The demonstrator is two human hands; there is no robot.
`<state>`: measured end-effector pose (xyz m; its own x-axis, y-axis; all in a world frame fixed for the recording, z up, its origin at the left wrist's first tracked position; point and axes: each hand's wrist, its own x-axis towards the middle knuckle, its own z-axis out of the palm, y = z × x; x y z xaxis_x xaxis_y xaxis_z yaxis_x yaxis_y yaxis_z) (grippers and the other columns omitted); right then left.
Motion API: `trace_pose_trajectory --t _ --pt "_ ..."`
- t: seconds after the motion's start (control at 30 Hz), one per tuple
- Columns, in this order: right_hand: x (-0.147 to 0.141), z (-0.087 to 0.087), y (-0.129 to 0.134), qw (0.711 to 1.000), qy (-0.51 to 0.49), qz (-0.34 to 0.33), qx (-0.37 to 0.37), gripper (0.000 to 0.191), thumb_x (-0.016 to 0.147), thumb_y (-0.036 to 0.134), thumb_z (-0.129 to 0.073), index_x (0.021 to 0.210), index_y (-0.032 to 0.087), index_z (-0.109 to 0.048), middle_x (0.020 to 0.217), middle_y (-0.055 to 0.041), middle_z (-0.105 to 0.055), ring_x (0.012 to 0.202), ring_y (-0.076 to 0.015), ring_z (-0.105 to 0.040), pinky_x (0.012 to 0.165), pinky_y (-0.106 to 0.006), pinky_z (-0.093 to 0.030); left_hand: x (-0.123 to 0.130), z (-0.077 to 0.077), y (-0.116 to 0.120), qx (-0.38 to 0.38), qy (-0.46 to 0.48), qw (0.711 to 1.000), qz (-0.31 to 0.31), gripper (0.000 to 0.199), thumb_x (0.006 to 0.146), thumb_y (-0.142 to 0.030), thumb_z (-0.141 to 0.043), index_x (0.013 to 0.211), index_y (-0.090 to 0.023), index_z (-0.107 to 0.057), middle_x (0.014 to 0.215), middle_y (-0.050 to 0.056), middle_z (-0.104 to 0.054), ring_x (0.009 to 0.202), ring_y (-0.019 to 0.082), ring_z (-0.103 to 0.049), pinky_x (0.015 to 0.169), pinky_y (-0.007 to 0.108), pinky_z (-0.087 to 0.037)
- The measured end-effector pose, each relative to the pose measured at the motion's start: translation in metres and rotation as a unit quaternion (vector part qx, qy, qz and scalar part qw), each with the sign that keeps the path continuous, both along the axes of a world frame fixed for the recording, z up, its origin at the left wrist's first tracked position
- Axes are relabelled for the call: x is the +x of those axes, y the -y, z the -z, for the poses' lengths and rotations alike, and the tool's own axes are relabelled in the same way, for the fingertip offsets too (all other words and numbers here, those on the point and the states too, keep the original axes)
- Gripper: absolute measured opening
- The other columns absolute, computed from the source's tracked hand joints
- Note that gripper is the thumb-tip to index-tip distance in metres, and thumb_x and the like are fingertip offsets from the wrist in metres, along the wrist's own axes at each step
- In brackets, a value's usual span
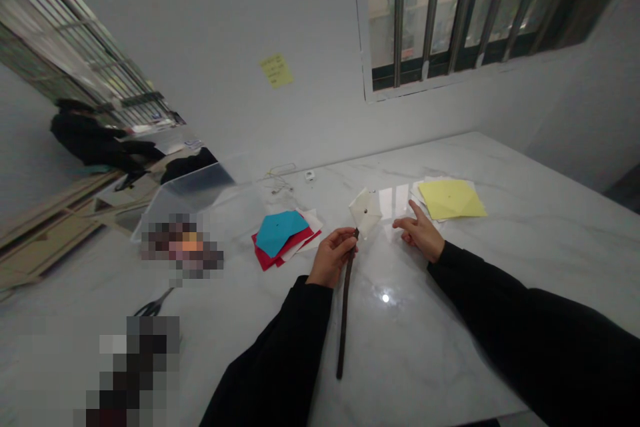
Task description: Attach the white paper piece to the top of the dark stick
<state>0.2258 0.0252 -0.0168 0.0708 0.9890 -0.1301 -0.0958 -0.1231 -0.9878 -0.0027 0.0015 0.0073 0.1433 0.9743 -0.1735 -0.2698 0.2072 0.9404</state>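
A dark brown stick [345, 320] is in my left hand [334, 253], with thumb and fingers pinching it near its top end. At that end is a small cream-white paper pinwheel [367, 213] with a dark dot at its centre. My right hand [420, 232] is held over the table to the right of the pinwheel, apart from it, holding nothing, with its index finger stretched out. Left of my left hand lie blue paper [280, 232] and red paper [264, 257], partly overlapping. Beyond my right hand, yellow paper [453, 199] rests on white sheets.
Scissors [150, 307] lie on the marble-patterned table [425, 353] at the left. Behind are a clear plastic box [165, 203], thin wires [280, 181] and a small white object [310, 175]. A person [87, 133] sits far left. Blurred blocks hide two patches.
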Motion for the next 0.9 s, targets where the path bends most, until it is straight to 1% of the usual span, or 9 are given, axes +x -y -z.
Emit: trace_pose_trajectory --t 0.07,0.13,0.2,0.27,0.3,0.33,0.47,0.6,0.9 --pt "0.003 0.001 0.000 0.996 0.076 -0.007 0.054 0.099 0.074 0.038 -0.068 0.154 0.023 -0.013 0.082 0.0008 -0.063 0.048 -0.0092 -0.046 0.044 -0.022 -0.037 0.000 -0.001 0.001 -0.005 -0.006 0.999 0.031 0.038 0.063 -0.027 -0.083 0.096 -0.016 -0.067 0.082 0.000 -0.064 0.064 0.009 -0.060 0.061 0.021 -0.046" --pt "0.010 -0.002 0.000 0.983 0.148 -0.049 0.097 0.085 0.075 0.042 -0.069 0.148 0.020 -0.033 0.074 0.0022 -0.062 0.050 -0.0092 -0.046 0.049 -0.023 -0.038 0.000 -0.002 0.002 -0.005 -0.006 0.998 0.054 0.038 0.062 -0.026 -0.084 0.094 -0.015 -0.068 0.083 0.001 -0.064 0.064 0.008 -0.059 0.062 0.021 -0.046" --pt "0.017 -0.008 0.002 0.958 0.183 -0.207 0.080 0.059 0.080 0.052 -0.063 0.124 0.013 -0.063 0.060 0.0022 -0.057 0.048 -0.0088 -0.043 0.049 -0.023 -0.035 -0.001 -0.002 0.001 -0.003 0.004 0.999 0.048 0.038 0.061 -0.025 -0.084 0.094 -0.014 -0.068 0.082 0.001 -0.065 0.064 0.008 -0.059 0.063 0.021 -0.046" --pt "0.020 -0.015 0.008 0.876 0.165 -0.454 0.017 0.062 0.088 0.063 -0.045 0.097 0.009 -0.075 0.051 0.0006 -0.053 0.044 -0.0080 -0.038 0.046 -0.023 -0.031 -0.004 -0.001 -0.002 -0.003 0.017 1.000 0.015 0.039 0.061 -0.025 -0.084 0.094 -0.015 -0.067 0.081 0.000 -0.064 0.063 0.008 -0.059 0.062 0.020 -0.046" --pt "0.020 -0.017 0.011 0.836 0.149 -0.528 -0.003 0.068 0.090 0.066 -0.038 0.090 0.009 -0.076 0.051 -0.0001 -0.054 0.043 -0.0075 -0.037 0.045 -0.023 -0.029 -0.006 -0.001 -0.004 -0.005 0.022 1.000 -0.005 0.040 0.060 -0.025 -0.084 0.094 -0.015 -0.067 0.080 0.000 -0.064 0.063 0.007 -0.059 0.062 0.020 -0.046" --pt "0.018 -0.019 0.013 0.821 0.139 -0.554 -0.005 0.068 0.089 0.066 -0.038 0.087 0.010 -0.076 0.052 0.0001 -0.054 0.043 -0.0068 -0.035 0.044 -0.023 -0.027 -0.008 -0.001 -0.005 -0.008 0.024 0.999 -0.021 0.040 0.060 -0.025 -0.084 0.095 -0.015 -0.066 0.080 0.000 -0.064 0.062 0.007 -0.059 0.061 0.020 -0.045" --pt "0.007 -0.018 0.016 0.880 0.144 -0.451 0.021 0.055 0.084 0.063 -0.054 0.095 0.012 -0.072 0.060 0.0033 -0.052 0.043 -0.0053 -0.035 0.040 -0.020 -0.026 -0.012 -0.002 -0.008 -0.016 0.033 0.998 -0.050 0.044 0.062 -0.027 -0.084 0.101 -0.016 -0.065 0.084 0.001 -0.066 0.065 0.008 -0.061 0.061 0.019 -0.045" --pt "0.001 -0.011 0.012 0.931 0.120 -0.343 0.029 0.052 0.086 0.060 -0.052 0.104 0.013 -0.067 0.064 0.0031 -0.053 0.045 -0.0063 -0.041 0.040 -0.019 -0.031 -0.005 0.001 -0.004 -0.003 0.018 1.000 -0.013 0.044 0.064 -0.029 -0.082 0.103 -0.016 -0.064 0.088 0.002 -0.068 0.068 0.009 -0.062 0.063 0.020 -0.046" --pt "-0.011 -0.012 0.022 0.936 0.118 -0.329 0.030 0.045 0.083 0.055 -0.059 0.092 0.012 -0.070 0.062 0.0006 -0.059 0.047 -0.0064 -0.038 0.045 -0.021 -0.027 0.015 0.009 0.009 0.075 -0.107 0.988 0.082 0.033 0.066 -0.032 -0.080 0.086 -0.014 -0.062 0.080 0.002 -0.068 0.065 0.011 -0.061 0.058 0.021 -0.044"
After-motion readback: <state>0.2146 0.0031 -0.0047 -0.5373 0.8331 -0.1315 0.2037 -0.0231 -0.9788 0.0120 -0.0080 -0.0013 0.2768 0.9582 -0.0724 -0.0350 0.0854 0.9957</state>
